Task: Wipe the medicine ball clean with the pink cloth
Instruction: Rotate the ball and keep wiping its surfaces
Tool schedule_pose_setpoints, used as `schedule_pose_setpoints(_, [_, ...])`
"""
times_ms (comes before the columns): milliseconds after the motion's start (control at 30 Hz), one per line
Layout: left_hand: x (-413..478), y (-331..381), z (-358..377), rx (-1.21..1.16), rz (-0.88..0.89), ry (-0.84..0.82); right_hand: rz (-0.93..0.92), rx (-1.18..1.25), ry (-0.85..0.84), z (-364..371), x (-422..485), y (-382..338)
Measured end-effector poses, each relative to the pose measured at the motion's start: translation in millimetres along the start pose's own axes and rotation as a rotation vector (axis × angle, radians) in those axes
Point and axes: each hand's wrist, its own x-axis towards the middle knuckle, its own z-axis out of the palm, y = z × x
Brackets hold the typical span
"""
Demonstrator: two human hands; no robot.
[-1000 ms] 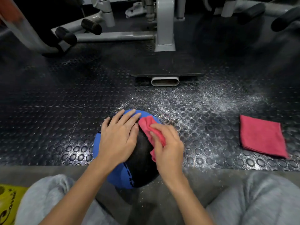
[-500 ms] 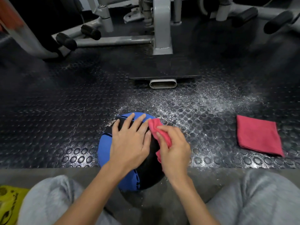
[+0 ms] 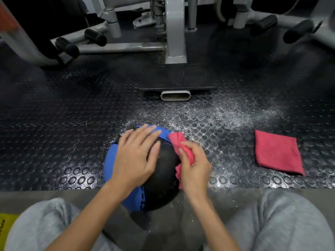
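A blue and black medicine ball sits on the studded rubber floor just in front of my knees. My left hand lies flat on its top with straight fingers spread toward the far side. My right hand grips a bunched pink cloth and presses it against the ball's right side. Part of the cloth hangs below my palm. The ball's left blue panel and lower black part show; its top is hidden under my left hand.
A second pink cloth, folded flat, lies on the floor to the right. White powder is scattered on the mat beyond the ball. Grey gym machine frames stand at the back. My grey-trousered knees frame the bottom; a yellow item sits at the lower left.
The ball has turned under my hands, showing more blue at its far edge. My left hand slid toward the ball's top left, and the cloth moved to the ball's right side.
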Motion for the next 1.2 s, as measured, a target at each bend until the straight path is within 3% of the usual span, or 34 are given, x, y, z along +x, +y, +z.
schedule_pose_setpoints(67, [5,-26,-6,0.004,-0.133,-0.039,-0.176,-0.065,-0.015,9,-21,-2])
schedule_pose_setpoints(200, [8,-81,-24,0.103,-0.414,-0.273,-0.507,-0.195,-0.123,38,-56,-21])
schedule_pose_setpoints(300, [7,-100,-24,0.027,-0.646,-0.385,-0.689,-0.253,-0.201,63,-73,-29])
schedule_pose_setpoints(367, [2,-98,-24,-0.044,-0.754,-0.354,-0.795,-0.310,-0.242,72,-83,-26])
schedule_pose_setpoints(433, [-5,-96,-28,-0.098,-0.745,-0.202,-0.812,-0.274,-0.252,72,-85,-22])
schedule_pose_setpoints(500, [-12,-96,-35,-0.154,-0.729,-0.106,-0.776,-0.215,-0.240,71,-75,-22])
schedule_pose_setpoints(567, [-12,-98,-38,-0.187,-0.764,-0.110,-0.661,-0.185,-0.231,70,-55,-23])
schedule_pose_setpoints(633, [-9,-101,-39,-0.208,-0.793,-0.121,-0.428,-0.122,-0.226,76,-30,-18])
schedule_pose_setpoints(733, [-10,-107,-43,-0.252,-0.798,-0.112,0.064,-0.051,-0.239,84,14,-11])
schedule_pose_setpoints(767, [-11,-108,-43,-0.263,-0.802,-0.104,0.142,-0.069,-0.243,84,18,-13])
schedule_pose_setpoints(833, [-11,-108,-44,-0.265,-0.822,-0.086,-0.061,-0.141,-0.224,87,4,-27])
schedule_pose_setpoints(933, [-10,-110,-45,-0.292,-0.856,-0.093,-0.552,-0.164,-0.410,102,-49,-59])
schedule_pose_setpoints(1000, [-13,-109,-46,-0.316,-0.829,-0.102,-0.688,-0.211,-0.478,103,-48,-63])
schedule_pose_setpoints(1067, [-13,-109,-47,-0.305,-0.812,-0.094,-0.571,-0.230,-0.443,101,-20,-56])
schedule_pose_setpoints(1200, [-13,-107,-44,-0.272,-0.789,-0.099,0.060,-0.217,-0.480,100,53,-34])
